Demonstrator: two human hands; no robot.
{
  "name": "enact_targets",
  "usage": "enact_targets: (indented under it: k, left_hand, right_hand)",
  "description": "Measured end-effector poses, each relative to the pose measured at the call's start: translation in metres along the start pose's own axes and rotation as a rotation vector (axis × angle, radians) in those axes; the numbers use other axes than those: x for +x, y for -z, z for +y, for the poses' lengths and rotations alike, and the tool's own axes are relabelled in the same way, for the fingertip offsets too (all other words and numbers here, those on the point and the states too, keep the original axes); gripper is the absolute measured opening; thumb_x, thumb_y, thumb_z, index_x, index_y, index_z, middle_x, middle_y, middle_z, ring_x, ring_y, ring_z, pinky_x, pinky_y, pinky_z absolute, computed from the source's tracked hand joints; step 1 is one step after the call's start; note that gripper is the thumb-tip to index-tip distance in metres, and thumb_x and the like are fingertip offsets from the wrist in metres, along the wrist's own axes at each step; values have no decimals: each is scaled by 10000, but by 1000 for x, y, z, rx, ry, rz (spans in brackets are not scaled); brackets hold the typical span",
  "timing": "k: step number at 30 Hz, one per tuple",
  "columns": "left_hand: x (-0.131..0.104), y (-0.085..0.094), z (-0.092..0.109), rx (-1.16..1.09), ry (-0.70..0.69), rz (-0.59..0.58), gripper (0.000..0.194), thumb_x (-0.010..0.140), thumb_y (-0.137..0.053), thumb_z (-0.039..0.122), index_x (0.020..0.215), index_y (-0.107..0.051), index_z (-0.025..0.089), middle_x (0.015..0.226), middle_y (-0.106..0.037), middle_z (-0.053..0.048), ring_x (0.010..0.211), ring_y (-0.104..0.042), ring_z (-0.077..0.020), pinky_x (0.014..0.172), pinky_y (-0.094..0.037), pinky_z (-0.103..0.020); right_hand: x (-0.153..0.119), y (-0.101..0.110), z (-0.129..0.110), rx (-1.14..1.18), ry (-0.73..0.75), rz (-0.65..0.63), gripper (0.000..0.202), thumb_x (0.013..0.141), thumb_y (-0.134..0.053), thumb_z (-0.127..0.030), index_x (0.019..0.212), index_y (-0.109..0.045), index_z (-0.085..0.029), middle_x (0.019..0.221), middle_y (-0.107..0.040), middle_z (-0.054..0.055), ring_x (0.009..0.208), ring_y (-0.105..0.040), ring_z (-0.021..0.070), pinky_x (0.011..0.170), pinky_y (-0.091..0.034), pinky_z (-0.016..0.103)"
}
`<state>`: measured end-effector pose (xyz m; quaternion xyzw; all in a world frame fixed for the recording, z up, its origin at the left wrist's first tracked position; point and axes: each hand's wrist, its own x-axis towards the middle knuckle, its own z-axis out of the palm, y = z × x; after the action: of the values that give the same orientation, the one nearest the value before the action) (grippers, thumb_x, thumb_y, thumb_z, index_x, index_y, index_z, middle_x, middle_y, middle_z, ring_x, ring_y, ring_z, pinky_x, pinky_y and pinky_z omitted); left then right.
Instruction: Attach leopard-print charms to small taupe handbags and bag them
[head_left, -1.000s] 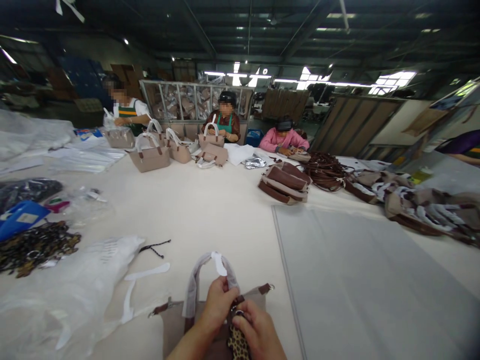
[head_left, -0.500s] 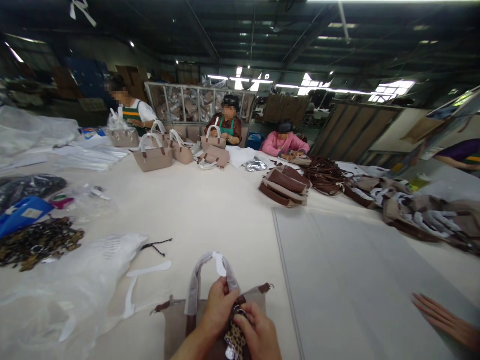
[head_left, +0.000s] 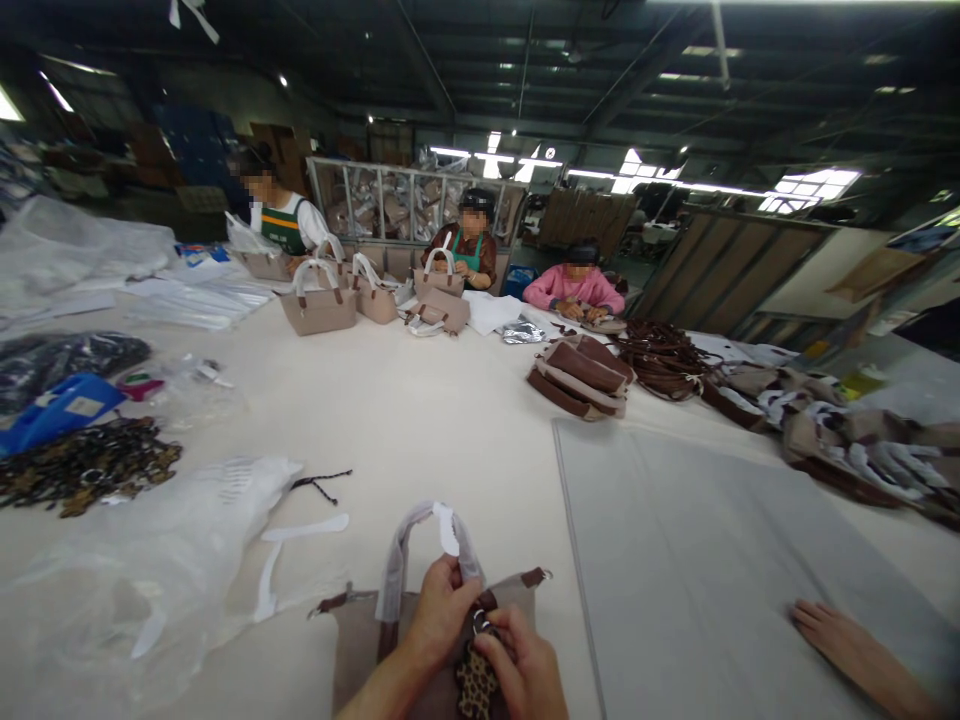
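From the head view, your left hand (head_left: 442, 612) pinches the wrapped handle of the beige handbag (head_left: 420, 640) lying at the surface's (head_left: 420, 420) near edge, steadying it, while your right hand (head_left: 525, 665) grips a leopard-print tag (head_left: 476, 685) at the handle's ring.

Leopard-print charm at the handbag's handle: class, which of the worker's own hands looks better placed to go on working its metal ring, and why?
Probably the right hand: its fingertips pinch the metal ring above the leopard-print charm. The left hand grips the handbag at the paper-wrapped handle, steadying it.
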<state>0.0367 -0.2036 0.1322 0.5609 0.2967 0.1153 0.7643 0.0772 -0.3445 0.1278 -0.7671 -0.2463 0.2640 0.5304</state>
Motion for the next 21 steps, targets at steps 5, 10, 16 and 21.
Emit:
enact_targets:
  k: [5, 10, 16, 21]
  left_hand:
    - [-3, 7, -5, 124, -10, 42, 179, 639, -618, 244, 807, -578, 197, 729, -663, -2, 765, -619, -205, 696, -470, -270]
    - [7, 4, -1, 41, -4, 2, 237, 619, -587, 243, 841, -582, 158, 744, -668, -28, 721, -627, -198, 655, -471, -277]
    - [6, 1, 8, 36, 19, -22, 245, 634, -600, 240, 858, -586, 142, 777, -679, -40, 751, -640, -199, 680, -480, -281]
    - [2, 2, 7, 33, 29, -37, 242, 616, -595, 217, 845, -576, 144, 774, -684, -40, 720, -633, -191, 649, -475, -276]
  right_hand:
    - [9, 13, 7, 213, -104, 30, 379, 795, -621, -590, 769, -560, -217, 597, -629, -15, 534, -590, 154, 498, -473, 232]
    - [-2, 15, 22, 209, -157, -33, 450, 747, -635, -644, 849, -611, -205, 522, -563, -45, 424, -499, 117, 420, -412, 213]
    - [-7, 19, 1, 84, 35, -126, 191, 820, -598, -400, 851, -671, -227, 668, -652, -7, 562, -584, 145, 531, -467, 223]
    - [2, 13, -6, -60, 268, -204, 124, 791, -608, -217, 870, -695, -255, 812, -717, 3, 772, -658, 173, 717, -503, 224]
